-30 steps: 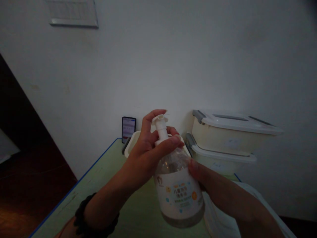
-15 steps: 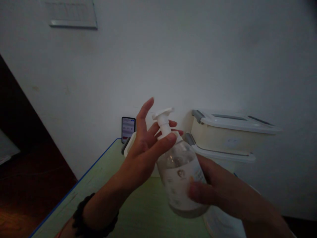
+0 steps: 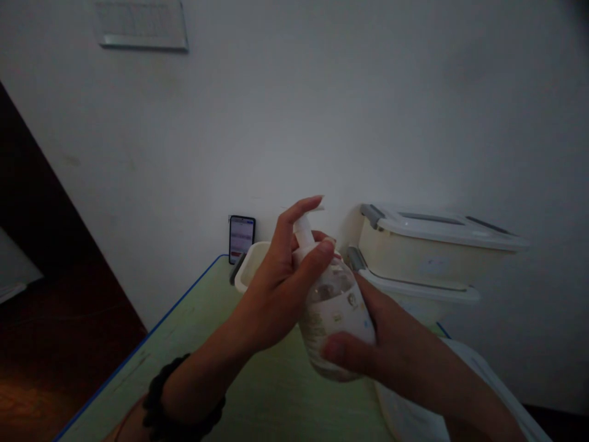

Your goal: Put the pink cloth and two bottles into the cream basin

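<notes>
green table (image 3: 184, 337) lay below; curled left hand (image 3: 278, 282), forefinger (image 3: 291, 215) just lowered, regripped pump (image 3: 304, 233); right hand (image 3: 386, 344) clasped bottle (image 3: 338, 316).

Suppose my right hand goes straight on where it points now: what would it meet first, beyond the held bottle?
Beyond the pump bottle, your right hand would probably meet your left hand first, though depth here is unclear.

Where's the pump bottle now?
In the head view, the pump bottle is slightly right of centre, above the green table, held by the left hand and right hand.
</notes>
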The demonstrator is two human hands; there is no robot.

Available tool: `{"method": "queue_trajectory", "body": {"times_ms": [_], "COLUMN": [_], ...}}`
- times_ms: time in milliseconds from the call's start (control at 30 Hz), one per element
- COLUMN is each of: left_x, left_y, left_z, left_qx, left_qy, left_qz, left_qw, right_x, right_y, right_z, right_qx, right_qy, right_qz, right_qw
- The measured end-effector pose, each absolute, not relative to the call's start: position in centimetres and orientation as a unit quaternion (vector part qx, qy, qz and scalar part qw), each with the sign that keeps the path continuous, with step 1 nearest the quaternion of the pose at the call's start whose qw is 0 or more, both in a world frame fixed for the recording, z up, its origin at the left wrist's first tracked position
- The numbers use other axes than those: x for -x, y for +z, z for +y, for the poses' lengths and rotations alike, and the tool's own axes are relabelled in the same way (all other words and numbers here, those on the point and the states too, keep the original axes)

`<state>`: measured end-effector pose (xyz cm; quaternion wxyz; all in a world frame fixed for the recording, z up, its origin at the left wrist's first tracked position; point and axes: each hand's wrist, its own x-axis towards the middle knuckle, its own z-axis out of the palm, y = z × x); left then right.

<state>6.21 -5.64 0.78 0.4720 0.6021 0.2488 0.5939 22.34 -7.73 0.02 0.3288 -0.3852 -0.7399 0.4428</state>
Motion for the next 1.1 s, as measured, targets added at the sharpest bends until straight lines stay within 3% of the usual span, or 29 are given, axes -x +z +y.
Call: {"method": "queue_trajectory", "body": {"times_ms": [133,400,567,767,1100], "left_x": [-6.1,-5.8,-5.7,-5.8,-5.6], "left_y": [0.5,0.6,0.6,0.3,0.7], "left_z": [-5.5,-5.4,-5.5,-5.2,-5.4], "left_qx": [-0.615,-0.608,-0.62,-0.682,-0.663], "left_qy": [0.595,0.586,0.565,0.514,0.497], "left_qz": [0.211,0.119,0.167,0.235,0.227], "left_qw": [0.472,0.522,0.517,0.464,0.511], "right_x": [-22.5,-22.2,-22.2,-22.4,-22.7], "right_y": [0.2,-1.9,-1.6,-0.3,-0.8], "right_z": [-7.8,-6.4,-6.4,-6.8,-6.6], "right_qx": [0.39,0.189,0.212,0.318,0.241], "right_qy": [0.45,0.671,0.658,0.499,0.586], "right_qz": [-0.733,-0.631,-0.654,-0.743,-0.713], "right_qw": [0.329,0.34,0.309,0.311,0.301]}}
